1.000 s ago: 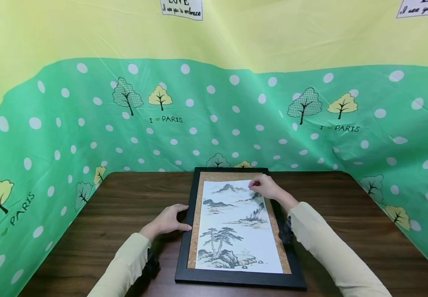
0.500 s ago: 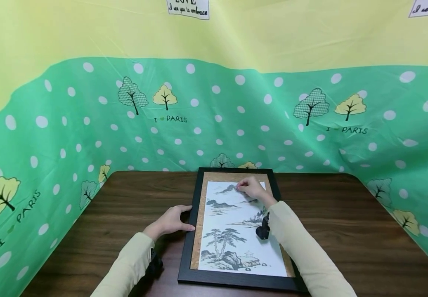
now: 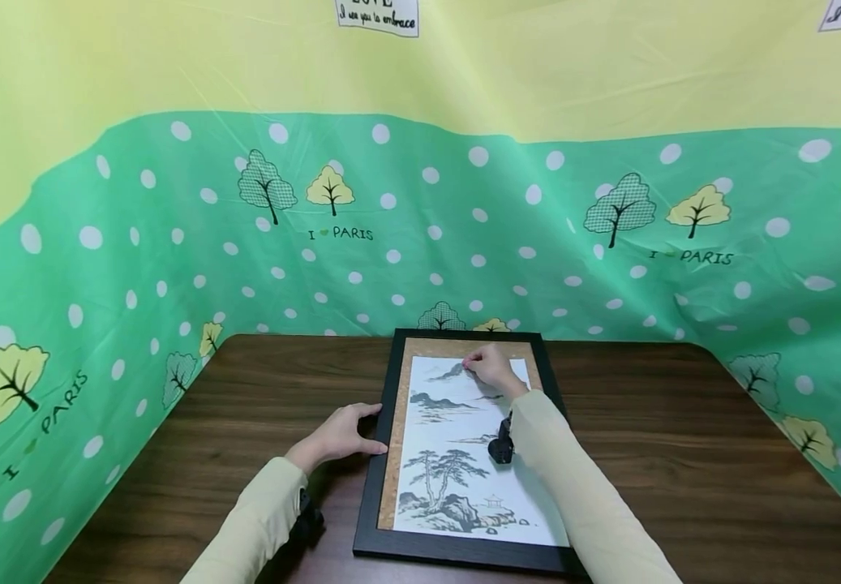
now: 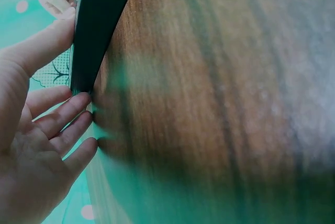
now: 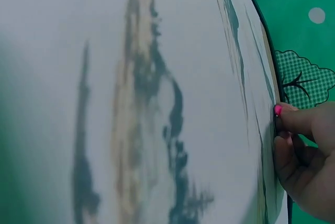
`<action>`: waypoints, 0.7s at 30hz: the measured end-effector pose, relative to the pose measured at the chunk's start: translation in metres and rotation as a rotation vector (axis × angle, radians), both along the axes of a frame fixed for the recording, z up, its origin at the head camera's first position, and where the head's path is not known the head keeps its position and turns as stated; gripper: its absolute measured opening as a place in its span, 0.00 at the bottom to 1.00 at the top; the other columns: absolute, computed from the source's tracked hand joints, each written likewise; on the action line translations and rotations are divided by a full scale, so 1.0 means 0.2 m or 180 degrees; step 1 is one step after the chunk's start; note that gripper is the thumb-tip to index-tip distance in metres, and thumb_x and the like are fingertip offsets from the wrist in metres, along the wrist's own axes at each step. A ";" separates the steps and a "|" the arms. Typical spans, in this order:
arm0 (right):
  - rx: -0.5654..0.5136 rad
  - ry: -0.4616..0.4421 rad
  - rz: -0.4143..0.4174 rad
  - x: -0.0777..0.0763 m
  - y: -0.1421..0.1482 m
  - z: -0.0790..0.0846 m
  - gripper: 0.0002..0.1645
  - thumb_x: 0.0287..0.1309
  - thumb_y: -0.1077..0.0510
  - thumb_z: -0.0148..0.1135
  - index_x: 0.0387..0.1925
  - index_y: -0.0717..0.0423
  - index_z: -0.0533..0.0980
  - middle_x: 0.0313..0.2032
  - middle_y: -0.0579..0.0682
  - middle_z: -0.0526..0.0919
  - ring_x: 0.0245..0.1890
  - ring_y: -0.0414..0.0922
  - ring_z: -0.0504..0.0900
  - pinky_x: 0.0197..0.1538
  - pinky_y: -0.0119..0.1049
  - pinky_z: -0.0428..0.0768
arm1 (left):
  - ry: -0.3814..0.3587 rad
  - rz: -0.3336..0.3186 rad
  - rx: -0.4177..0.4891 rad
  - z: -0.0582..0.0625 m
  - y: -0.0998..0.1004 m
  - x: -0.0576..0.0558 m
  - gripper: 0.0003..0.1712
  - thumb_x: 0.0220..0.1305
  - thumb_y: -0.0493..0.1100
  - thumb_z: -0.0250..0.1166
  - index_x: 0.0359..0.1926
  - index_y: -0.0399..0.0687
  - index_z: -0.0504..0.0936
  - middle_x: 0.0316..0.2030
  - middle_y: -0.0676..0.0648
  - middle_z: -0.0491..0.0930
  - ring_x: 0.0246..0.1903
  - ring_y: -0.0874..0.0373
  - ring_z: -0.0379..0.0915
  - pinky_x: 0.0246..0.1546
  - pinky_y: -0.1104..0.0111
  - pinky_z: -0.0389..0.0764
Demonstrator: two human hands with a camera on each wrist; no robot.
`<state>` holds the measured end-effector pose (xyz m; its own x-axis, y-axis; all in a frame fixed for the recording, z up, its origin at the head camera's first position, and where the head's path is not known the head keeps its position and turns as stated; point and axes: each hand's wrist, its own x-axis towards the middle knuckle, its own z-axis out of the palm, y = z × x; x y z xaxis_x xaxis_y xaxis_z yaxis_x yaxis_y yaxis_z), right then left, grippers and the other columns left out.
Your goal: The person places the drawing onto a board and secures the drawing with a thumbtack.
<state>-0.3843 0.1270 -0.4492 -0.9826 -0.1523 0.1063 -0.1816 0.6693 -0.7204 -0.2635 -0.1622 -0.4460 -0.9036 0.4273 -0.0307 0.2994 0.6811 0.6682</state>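
Observation:
A white sheet with an ink landscape lies on a cork board framed in black. My right hand is over the sheet's upper part and pinches a small pink push pin between thumb and fingers, right at the painted mountain peak. The pin's point is hidden. My left hand rests with its thumb and fingertips against the left side of the black frame. In the left wrist view, the left fingers are spread and only slightly bent at the frame's edge.
The board lies on a dark wood table. Behind it hangs a green and yellow curtain with printed trees and dots. Black wrist cameras sit on both sleeves; the right one overlaps the sheet.
My right hand has moved left across the sheet from its upper right corner to the mountain peak, still pinching the pin. My left hand stays at the frame.

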 end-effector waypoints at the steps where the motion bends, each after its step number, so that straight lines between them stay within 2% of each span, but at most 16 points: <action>1: 0.0066 0.0008 -0.0042 0.00 0.00 0.00 0.08 0.57 0.64 0.58 0.31 0.64 0.82 0.32 0.57 0.83 0.35 0.51 0.79 0.39 0.41 0.76 | 0.0002 0.0003 -0.0006 0.00 0.00 0.00 0.44 0.48 0.49 0.71 0.62 0.34 0.64 0.60 0.37 0.65 0.61 0.45 0.59 0.57 0.54 0.64; 8: 0.0263 0.0009 -0.0271 -0.01 -0.03 0.01 0.07 0.56 0.62 0.60 0.30 0.61 0.83 0.31 0.54 0.83 0.32 0.48 0.79 0.35 0.39 0.76 | 0.0042 -0.0004 0.0029 -0.01 -0.01 -0.01 0.44 0.47 0.49 0.71 0.62 0.33 0.64 0.59 0.36 0.66 0.60 0.44 0.59 0.56 0.53 0.64; 15: 0.0442 0.0105 -0.0384 -0.01 -0.04 0.01 0.06 0.54 0.63 0.61 0.28 0.61 0.82 0.30 0.54 0.83 0.33 0.49 0.79 0.37 0.42 0.77 | 0.0033 0.0013 0.0026 -0.01 -0.01 0.00 0.44 0.48 0.50 0.71 0.62 0.34 0.64 0.60 0.36 0.66 0.61 0.44 0.59 0.57 0.53 0.64; 18: 0.0398 0.0147 -0.0319 -0.01 -0.03 0.01 0.07 0.55 0.63 0.60 0.29 0.62 0.82 0.30 0.55 0.83 0.32 0.49 0.79 0.37 0.41 0.77 | 0.0039 0.0005 0.0022 -0.01 -0.01 0.00 0.44 0.48 0.50 0.71 0.62 0.34 0.64 0.60 0.36 0.66 0.60 0.44 0.59 0.56 0.53 0.64; 21: 0.0171 0.0066 -0.0128 0.00 -0.01 0.00 0.08 0.57 0.64 0.58 0.33 0.63 0.81 0.31 0.56 0.81 0.31 0.48 0.77 0.33 0.39 0.76 | 0.0061 -0.0025 0.0002 -0.02 -0.01 0.00 0.44 0.48 0.50 0.71 0.62 0.33 0.64 0.59 0.36 0.66 0.60 0.44 0.59 0.56 0.53 0.65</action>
<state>-0.3852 0.1256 -0.4492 -0.9857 -0.1189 0.1193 -0.1684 0.7140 -0.6797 -0.2637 -0.1644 -0.4494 -0.9005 0.4346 -0.0132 0.3176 0.6782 0.6627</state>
